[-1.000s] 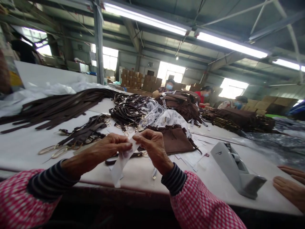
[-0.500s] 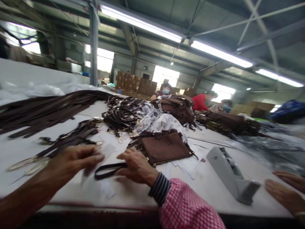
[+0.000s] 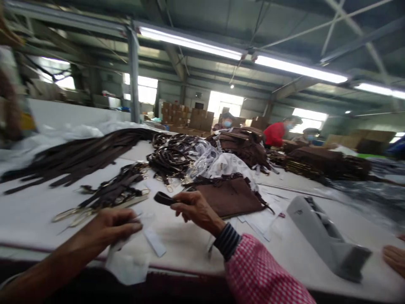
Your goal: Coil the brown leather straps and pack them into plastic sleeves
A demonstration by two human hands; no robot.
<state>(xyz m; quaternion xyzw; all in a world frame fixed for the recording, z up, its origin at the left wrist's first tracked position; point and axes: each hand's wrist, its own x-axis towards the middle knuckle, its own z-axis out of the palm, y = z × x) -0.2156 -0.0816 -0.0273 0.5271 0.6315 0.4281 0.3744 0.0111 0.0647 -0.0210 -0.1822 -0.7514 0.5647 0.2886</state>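
Note:
My left hand (image 3: 117,228) is closed, thumb against fingers, on a thin whitish plastic bag (image 3: 128,267) that hangs below it over the table's front edge. My right hand (image 3: 199,211) pinches a dark strap (image 3: 163,198) folded into a loop, its loop end pointing left, held above the table. Just behind the right hand lies a flat brown pouch (image 3: 229,196) with a fringe of dark cords. Beyond my left hand is a bunch of dark straps (image 3: 117,185) with gold-coloured clasps. A pale paper slip (image 3: 155,242) rests between my hands.
On the right of the white table (image 3: 259,257) stands a grey tape dispenser (image 3: 322,236), with another person's hand (image 3: 394,256) beside it. Long brown strips (image 3: 85,154), heaped clasped straps (image 3: 172,158), white plastic (image 3: 229,166) and brown bags (image 3: 242,145) cover the back. Several people work beyond.
My right hand has lifted the strap loop up and away from the left hand. The left hand has come lower and nearer, and the bag now hangs past the edge.

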